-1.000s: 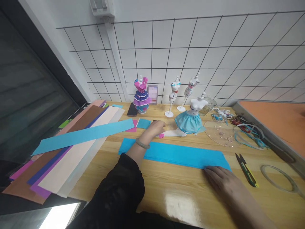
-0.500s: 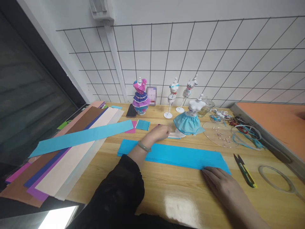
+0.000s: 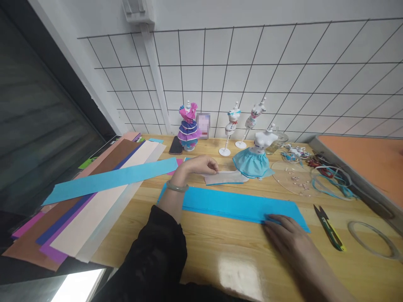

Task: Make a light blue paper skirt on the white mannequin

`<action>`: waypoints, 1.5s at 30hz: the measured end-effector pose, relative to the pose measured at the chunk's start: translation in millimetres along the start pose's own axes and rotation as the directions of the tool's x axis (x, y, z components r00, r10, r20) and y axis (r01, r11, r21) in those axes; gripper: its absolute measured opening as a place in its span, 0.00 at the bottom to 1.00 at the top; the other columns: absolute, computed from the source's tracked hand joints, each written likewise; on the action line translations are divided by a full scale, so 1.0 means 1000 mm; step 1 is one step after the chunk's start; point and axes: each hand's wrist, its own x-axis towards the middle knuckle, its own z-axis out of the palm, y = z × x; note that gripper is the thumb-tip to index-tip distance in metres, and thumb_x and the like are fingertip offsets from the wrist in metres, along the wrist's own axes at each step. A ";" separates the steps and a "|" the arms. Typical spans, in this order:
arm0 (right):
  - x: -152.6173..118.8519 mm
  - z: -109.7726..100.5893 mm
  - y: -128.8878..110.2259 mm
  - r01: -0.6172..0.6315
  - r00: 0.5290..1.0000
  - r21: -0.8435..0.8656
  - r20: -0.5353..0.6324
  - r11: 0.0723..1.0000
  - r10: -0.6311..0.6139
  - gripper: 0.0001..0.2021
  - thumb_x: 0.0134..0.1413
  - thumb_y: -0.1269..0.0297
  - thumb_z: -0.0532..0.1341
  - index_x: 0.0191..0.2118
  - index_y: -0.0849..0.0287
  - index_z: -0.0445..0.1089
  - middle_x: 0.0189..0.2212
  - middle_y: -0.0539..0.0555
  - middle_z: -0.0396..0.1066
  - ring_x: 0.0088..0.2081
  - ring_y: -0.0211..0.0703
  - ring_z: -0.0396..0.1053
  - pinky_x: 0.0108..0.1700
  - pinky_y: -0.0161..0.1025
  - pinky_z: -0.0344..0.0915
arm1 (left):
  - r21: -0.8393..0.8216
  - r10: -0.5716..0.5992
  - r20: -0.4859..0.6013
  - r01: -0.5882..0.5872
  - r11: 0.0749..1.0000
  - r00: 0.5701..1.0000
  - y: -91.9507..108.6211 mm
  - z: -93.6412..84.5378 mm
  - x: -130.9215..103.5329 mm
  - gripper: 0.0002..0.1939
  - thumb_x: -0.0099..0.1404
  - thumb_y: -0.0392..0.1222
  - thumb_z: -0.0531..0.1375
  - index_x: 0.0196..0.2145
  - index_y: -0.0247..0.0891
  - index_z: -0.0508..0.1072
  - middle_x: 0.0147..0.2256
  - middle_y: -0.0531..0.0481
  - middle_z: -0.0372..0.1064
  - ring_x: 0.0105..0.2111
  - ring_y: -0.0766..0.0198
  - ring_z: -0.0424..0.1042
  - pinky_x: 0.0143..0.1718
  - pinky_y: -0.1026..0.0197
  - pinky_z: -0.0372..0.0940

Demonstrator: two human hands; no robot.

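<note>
A long stack of bright blue crepe paper strips (image 3: 233, 203) lies across the wooden table in front of me. My right hand (image 3: 291, 237) rests on its near edge toward the right end, fingers stretched out. My left hand (image 3: 201, 164), a bangle on its wrist, reaches over the stack's left part with fingers pressed together. Its fingertips are at the upper left corner of a pale strip (image 3: 225, 178) with a blue edge below; whether they pinch it is hidden. Just right of that strip stands a white dress form in a light blue gathered skirt (image 3: 252, 162).
Coloured paper sheets (image 3: 94, 201) pile up at left, a light blue strip (image 3: 116, 178) across them. Dressed mini mannequin (image 3: 188, 128), phone (image 3: 176, 145) and two dress forms (image 3: 231, 126) stand behind. Thread snips (image 3: 329, 228), a clear ring (image 3: 373, 239) and a bead dish (image 3: 289, 178) are right.
My left hand has moved left along the pale strip, uncovering more of it and covering the small blue square behind. My right hand stays on the blue stack. The view has shifted slightly.
</note>
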 end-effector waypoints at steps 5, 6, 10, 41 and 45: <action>0.031 0.002 -0.029 -0.287 0.955 0.377 0.042 0.881 0.293 0.17 0.58 0.54 0.59 0.49 0.54 0.71 0.50 0.59 0.71 0.52 0.54 0.68 0.53 0.54 0.65 | -0.145 0.111 0.029 -0.106 0.984 0.993 0.011 0.007 0.004 0.06 0.58 0.38 0.61 0.34 0.34 0.74 0.32 0.51 0.73 0.32 0.69 0.69 0.35 0.66 0.62; 0.040 0.004 -0.035 -0.356 0.927 0.463 0.065 0.812 0.369 0.20 0.55 0.52 0.60 0.51 0.55 0.70 0.50 0.60 0.71 0.51 0.54 0.68 0.52 0.54 0.66 | -0.169 0.136 0.032 -0.128 0.977 0.990 0.012 0.011 0.007 0.06 0.58 0.38 0.60 0.34 0.34 0.74 0.31 0.51 0.72 0.32 0.69 0.69 0.35 0.66 0.62; 0.082 0.009 -0.060 -0.481 0.787 0.757 0.150 0.442 0.599 0.37 0.43 0.48 0.68 0.58 0.60 0.63 0.48 0.62 0.73 0.48 0.55 0.71 0.48 0.52 0.69 | -0.138 0.162 0.033 -0.156 0.978 0.986 0.021 0.026 0.017 0.05 0.58 0.37 0.60 0.33 0.34 0.74 0.31 0.51 0.71 0.31 0.69 0.69 0.33 0.66 0.61; 0.067 -0.003 -0.012 -0.349 0.378 0.921 0.305 -0.170 0.874 0.18 0.38 0.59 0.72 0.38 0.55 0.71 0.36 0.49 0.77 0.33 0.43 0.75 0.28 0.36 0.75 | 0.176 -0.189 0.303 0.140 0.974 0.934 0.017 0.048 0.028 0.17 0.58 0.48 0.61 0.43 0.37 0.71 0.39 0.49 0.74 0.35 0.65 0.73 0.32 0.66 0.65; 0.050 -0.005 -0.003 -0.373 0.397 0.911 0.330 -0.178 0.857 0.17 0.38 0.60 0.72 0.37 0.57 0.72 0.35 0.52 0.78 0.33 0.46 0.76 0.29 0.37 0.75 | 0.334 -0.309 0.254 0.217 0.917 0.916 0.009 0.049 0.029 0.17 0.46 0.42 0.69 0.34 0.36 0.72 0.35 0.49 0.74 0.33 0.61 0.71 0.32 0.63 0.65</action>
